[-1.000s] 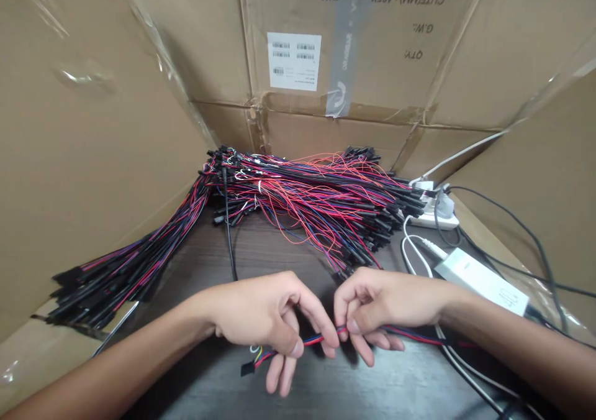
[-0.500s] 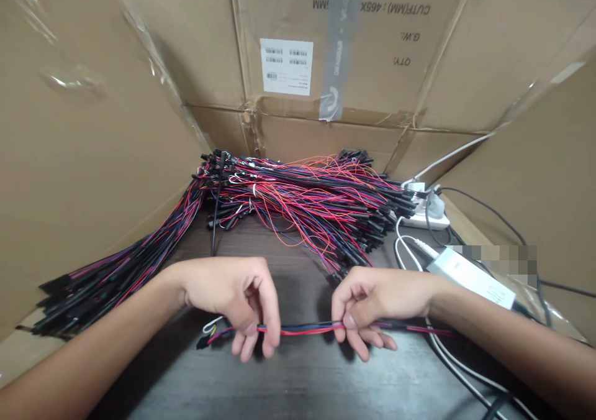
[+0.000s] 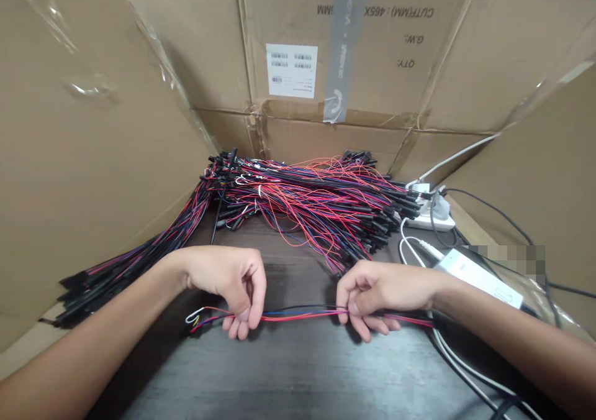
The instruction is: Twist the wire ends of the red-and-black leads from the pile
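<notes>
In the head view, the left hand (image 3: 228, 277) pinches a strand of coloured wires (image 3: 300, 315) near its nine-o'clock end; the right hand (image 3: 386, 288) pinches it farther toward three o'clock. The strand stretches between them above the counter (image 3: 288, 370). From it, a cable pile (image 3: 307, 190) lies at twelve o'clock, a power strip (image 3: 431, 221) at two.

Wire pile (image 3: 307, 199) is laid at tabletop's (image 3: 279, 376) far edge, bundle (image 3: 139, 260) at left; harness (image 3: 302, 315) is held before pile; power strip (image 3: 433, 222) at far right corner.
</notes>
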The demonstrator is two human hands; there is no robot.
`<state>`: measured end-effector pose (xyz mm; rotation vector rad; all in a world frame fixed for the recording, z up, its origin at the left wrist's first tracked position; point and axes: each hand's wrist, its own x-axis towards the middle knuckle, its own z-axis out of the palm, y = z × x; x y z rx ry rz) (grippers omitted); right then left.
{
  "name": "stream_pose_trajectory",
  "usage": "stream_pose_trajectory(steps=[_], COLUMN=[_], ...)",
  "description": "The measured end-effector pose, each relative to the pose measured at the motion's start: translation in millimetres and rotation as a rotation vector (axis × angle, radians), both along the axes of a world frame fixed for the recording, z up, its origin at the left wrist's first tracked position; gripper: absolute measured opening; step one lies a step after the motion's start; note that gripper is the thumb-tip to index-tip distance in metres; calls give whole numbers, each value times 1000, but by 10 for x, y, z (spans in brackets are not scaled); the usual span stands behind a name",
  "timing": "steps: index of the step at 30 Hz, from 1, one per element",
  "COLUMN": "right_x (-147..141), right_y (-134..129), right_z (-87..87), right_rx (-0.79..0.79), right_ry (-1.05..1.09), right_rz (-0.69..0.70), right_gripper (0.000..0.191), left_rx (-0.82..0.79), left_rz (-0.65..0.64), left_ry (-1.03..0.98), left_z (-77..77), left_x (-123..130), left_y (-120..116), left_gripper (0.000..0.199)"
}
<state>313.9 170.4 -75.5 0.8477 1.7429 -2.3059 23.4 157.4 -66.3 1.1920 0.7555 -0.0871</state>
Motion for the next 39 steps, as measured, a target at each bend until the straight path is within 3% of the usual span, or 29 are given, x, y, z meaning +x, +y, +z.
stream_pose_trajectory(steps=[5,10,14,18,22,27,35,39], right_x=[-3,2,3,11,32,49,70,78], right_y=[-11,12,15,16,28,47,70,80], right_z=[27,19,21,24,19,35,83,90], right_rx=[94,117,134,163,237,297,306,396], right_ry=[-17,-4,-19,-30,-20,-18,-68,-95], right_rz=[-5,17,8,19,74,143,114,116], right_gripper=[9,20,22,22,20,18,17,16], left_rx=[-4,-26,-21,72,183,281,439,513], left_rz=[50,53,75,40,21,86,134,201], left_ry=[46,-1,-38,-53,53,166,187,231], left_z=[15,35,29,-5,-11,40,130,201], left_x=[36,54,74,81,109,178,273,336], left_y=[-6,-6,-19,-37,-34,-33,-75,-83], left_gripper=[17,5,17,28,17,12,10,14])
